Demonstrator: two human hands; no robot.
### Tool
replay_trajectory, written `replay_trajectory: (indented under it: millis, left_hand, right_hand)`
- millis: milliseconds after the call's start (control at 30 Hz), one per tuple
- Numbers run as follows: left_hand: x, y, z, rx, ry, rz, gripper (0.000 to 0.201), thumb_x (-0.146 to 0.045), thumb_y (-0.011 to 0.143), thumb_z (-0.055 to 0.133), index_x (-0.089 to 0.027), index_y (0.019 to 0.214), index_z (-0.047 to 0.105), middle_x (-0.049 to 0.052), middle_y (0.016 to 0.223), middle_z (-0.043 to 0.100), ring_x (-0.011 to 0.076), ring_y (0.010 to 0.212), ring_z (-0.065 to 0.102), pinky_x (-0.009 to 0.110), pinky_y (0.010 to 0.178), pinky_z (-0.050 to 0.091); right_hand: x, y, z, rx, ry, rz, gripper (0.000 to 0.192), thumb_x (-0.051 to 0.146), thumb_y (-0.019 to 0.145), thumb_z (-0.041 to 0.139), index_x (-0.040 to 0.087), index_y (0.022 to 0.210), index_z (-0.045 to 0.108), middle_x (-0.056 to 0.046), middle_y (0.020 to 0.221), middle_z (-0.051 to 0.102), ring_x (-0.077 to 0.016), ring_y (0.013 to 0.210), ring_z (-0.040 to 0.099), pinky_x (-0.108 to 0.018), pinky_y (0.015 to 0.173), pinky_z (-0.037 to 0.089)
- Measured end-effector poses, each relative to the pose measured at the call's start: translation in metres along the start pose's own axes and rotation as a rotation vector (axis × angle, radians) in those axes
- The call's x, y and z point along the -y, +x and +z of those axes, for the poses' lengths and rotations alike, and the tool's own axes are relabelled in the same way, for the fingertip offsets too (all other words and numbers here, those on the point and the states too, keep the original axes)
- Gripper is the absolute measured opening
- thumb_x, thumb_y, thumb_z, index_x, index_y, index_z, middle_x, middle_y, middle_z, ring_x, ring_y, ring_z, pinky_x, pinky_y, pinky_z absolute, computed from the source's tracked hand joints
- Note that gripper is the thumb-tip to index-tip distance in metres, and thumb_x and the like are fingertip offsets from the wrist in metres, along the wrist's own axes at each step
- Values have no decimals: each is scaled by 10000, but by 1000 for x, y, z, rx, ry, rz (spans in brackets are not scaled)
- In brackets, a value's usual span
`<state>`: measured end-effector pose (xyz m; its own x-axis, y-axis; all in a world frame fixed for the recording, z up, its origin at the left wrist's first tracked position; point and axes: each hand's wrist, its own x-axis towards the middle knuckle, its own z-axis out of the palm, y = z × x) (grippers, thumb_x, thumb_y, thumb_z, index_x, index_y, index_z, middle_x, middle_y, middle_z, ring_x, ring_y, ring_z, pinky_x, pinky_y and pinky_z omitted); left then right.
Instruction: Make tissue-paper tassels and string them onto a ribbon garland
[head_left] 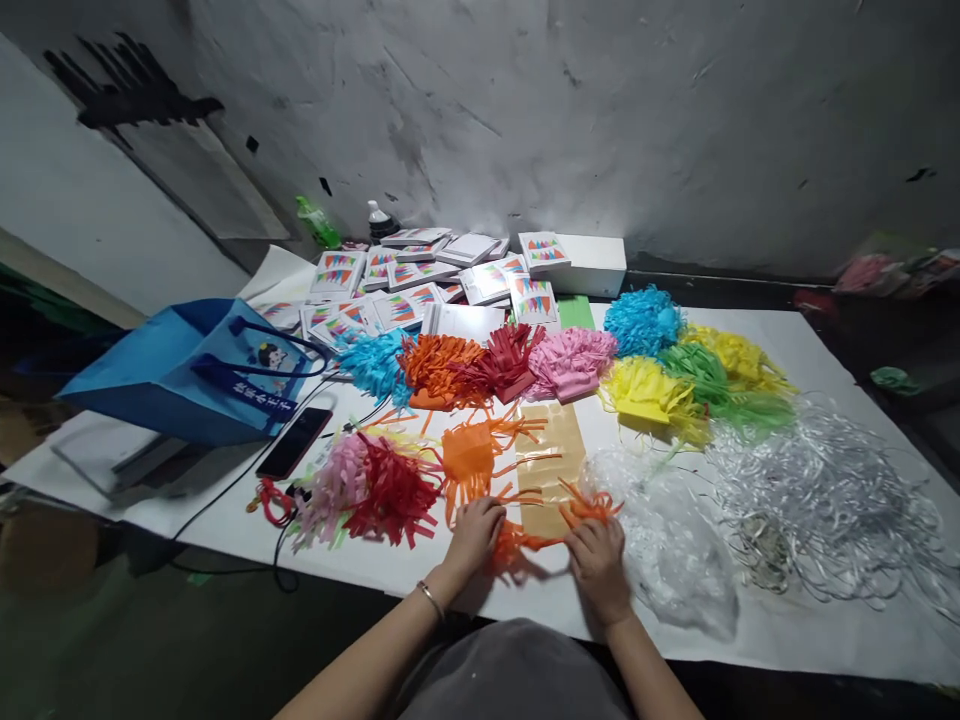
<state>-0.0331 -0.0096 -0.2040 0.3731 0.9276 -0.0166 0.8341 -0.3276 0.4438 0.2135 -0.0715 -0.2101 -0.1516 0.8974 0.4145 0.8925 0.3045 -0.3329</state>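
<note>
My left hand (474,535) and my right hand (598,560) both pinch an orange paper fringe piece (525,540) low over a white sheet (787,620) on the floor. Orange strips stick out between and above my fingers. Just beyond my hands lie a tan backing sheet (551,460) and another orange fringe bundle (471,455). A bracelet sits on my left wrist.
Piles of fringed paper in blue, orange, red, pink, yellow and green (570,360) lie across the sheet. A pink-and-red pile (375,490) is at left, clear plastic (667,540) and white ribbon tangle (825,500) at right. A blue bag (195,370), a phone (294,443) and printed packets (420,285) lie behind.
</note>
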Motion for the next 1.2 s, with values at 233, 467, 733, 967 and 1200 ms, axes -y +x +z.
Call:
replay_trajectory:
  millis: [233, 467, 733, 967, 1200]
  left_hand:
    - [-13, 10, -35, -246, -66, -44, 281, -225, 912, 449, -208, 1068, 682, 124, 1131, 636, 282, 1083, 553, 444, 934, 389]
    - [-141, 46, -71, 334, -659, 190, 243, -352, 879, 574, -194, 930, 751, 66, 880, 712, 203, 823, 601, 312, 775, 458]
    - [-139, 50, -56, 854, -1245, -298, 327, -371, 571, 861, -121, 714, 706, -34, 578, 573, 60, 502, 410, 197, 494, 275]
    - [-148, 36, -53, 799, -1435, -370, 334, -346, 557, 882, -123, 684, 668, -47, 518, 532, 50, 463, 392, 192, 477, 239]
    - [-154, 28, -46, 468, -1388, -357, 348, -406, 550, 878, -130, 670, 703, -5, 595, 612, 93, 554, 464, 217, 566, 352]
  right_hand:
    - [-52, -15, -88, -194, -187, 84, 193, 172, 938, 501, 214, 955, 689, -44, 875, 719, -193, 850, 655, -492, 1025, 292]
    - [-7, 16, -112, -173, -123, -252, 266, 101, 937, 465, 177, 1100, 660, -68, 953, 737, -203, 963, 658, -472, 1067, 294]
    - [8, 17, -117, -214, 60, -52, 251, 113, 898, 542, 275, 1059, 646, 1, 828, 717, -158, 794, 668, -468, 1033, 334]
    - [13, 18, -122, -195, 327, -5, 286, 84, 894, 523, 266, 1086, 633, 7, 840, 704, -146, 781, 647, -439, 969, 403]
    - [39, 14, -105, -229, 699, 422, 214, 221, 939, 497, 255, 1018, 693, -37, 934, 693, -172, 897, 653, -308, 798, 545]
